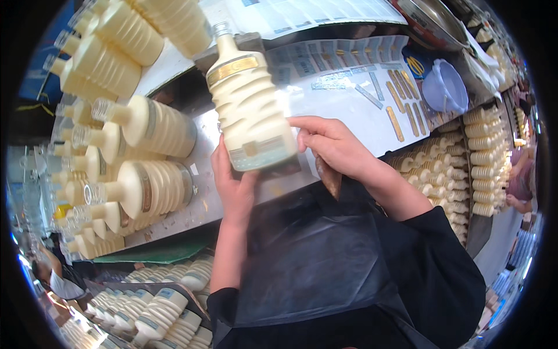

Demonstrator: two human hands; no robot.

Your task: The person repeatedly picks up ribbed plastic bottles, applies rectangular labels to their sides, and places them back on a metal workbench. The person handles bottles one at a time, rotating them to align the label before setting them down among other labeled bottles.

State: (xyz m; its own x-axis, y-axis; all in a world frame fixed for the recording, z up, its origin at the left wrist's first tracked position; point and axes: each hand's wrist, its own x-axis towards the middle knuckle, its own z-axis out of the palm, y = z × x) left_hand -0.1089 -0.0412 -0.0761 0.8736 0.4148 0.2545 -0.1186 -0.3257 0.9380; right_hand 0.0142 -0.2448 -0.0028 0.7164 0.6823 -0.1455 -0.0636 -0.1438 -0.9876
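A cream-coloured bottle [247, 107] with wavy ridges and a clear neck leans over the bench in front of me. Round its shoulder runs a gold label band, and a pale blue-green label with a gold patch sits near the base. My left hand [232, 177] grips the bottle low down, its fingers partly hidden behind it. My right hand [334, 142] is closed, its index finger reaching to the lower right side of the bottle. Below its curled fingers sticks out a brown, flat, pointed piece [329, 177], whose kind I cannot make out.
Similar bottles [157, 189] crowd the bench's left side. Gold label strips [395, 122] and blue strips [369, 96] lie on a white surface beyond my right hand, beside a lavender bucket [444, 87]. Crates of bottles [157, 314] stand lower left; more bottles [444, 180] fill the right.
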